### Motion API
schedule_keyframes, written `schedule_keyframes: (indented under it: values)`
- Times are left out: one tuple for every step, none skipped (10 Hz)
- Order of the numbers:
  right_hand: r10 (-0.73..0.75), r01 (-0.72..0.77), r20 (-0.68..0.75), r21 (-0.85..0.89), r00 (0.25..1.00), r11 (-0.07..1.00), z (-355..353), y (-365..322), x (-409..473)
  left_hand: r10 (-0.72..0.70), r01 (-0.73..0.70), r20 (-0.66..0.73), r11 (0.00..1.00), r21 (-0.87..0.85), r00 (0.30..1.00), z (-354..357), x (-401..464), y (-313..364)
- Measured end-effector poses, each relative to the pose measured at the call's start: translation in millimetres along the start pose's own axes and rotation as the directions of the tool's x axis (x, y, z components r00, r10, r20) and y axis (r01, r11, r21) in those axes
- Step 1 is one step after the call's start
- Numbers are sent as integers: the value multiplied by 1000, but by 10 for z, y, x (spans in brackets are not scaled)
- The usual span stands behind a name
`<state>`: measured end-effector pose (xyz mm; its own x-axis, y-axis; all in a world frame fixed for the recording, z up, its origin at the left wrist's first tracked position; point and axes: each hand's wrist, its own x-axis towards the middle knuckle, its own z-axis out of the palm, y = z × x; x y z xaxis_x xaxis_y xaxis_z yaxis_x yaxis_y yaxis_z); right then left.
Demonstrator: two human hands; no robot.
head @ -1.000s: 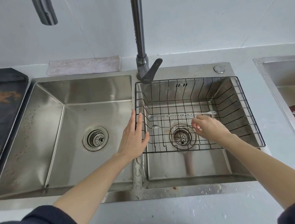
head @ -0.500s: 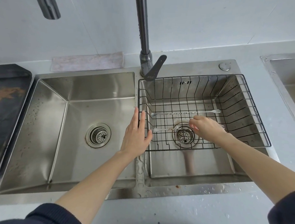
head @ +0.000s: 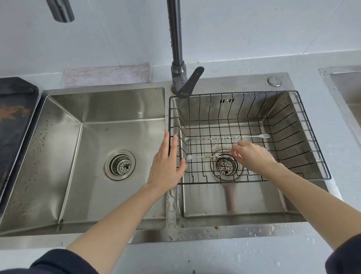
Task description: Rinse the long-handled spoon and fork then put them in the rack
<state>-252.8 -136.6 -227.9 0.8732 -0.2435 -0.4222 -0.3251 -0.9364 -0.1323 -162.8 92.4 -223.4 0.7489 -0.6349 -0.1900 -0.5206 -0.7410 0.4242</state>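
A black wire rack (head: 312, 130) sits in the right sink basin. One thin twisted-handle utensil (head: 227, 138) lies across the rack floor, with a small spoon bowl at its left end and fork tines at its right. A second long-handled spoon (head: 201, 157) lies nearer me over the drain. My right hand (head: 255, 157) pinches its handle low in the rack and hides its right end. My left hand (head: 166, 163) rests flat on the rack's left rim, fingers apart, holding nothing.
The faucet (head: 177, 43) rises behind the divider, its lever (head: 190, 83) pointing over the rack. No water is running. The left basin (head: 81, 153) holds only its drain strainer (head: 120, 165). A cloth (head: 108, 74) lies at the back; a dark tray (head: 6, 129) sits far left.
My right hand has sunk slightly with the second spoon, which now rests on the rack floor. The left hand stays on the rim. The view shifted a little.
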Motion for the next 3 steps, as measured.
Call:
schedule_keyframes:
  values:
    - [7,-7,5,-1,1000,1000,-13,-16,3,-1,0,10,1000,30,1000,1,10,-14]
    - [16,-16,13,-8,1000,1000,-64,-34,-32,-11,9,23,997,83,1000,-6,2,-18]
    - [11,-12,-36,-21,999,1000,-86,-51,-25,-15,14,6,988,151,1000,-28,14,-15]
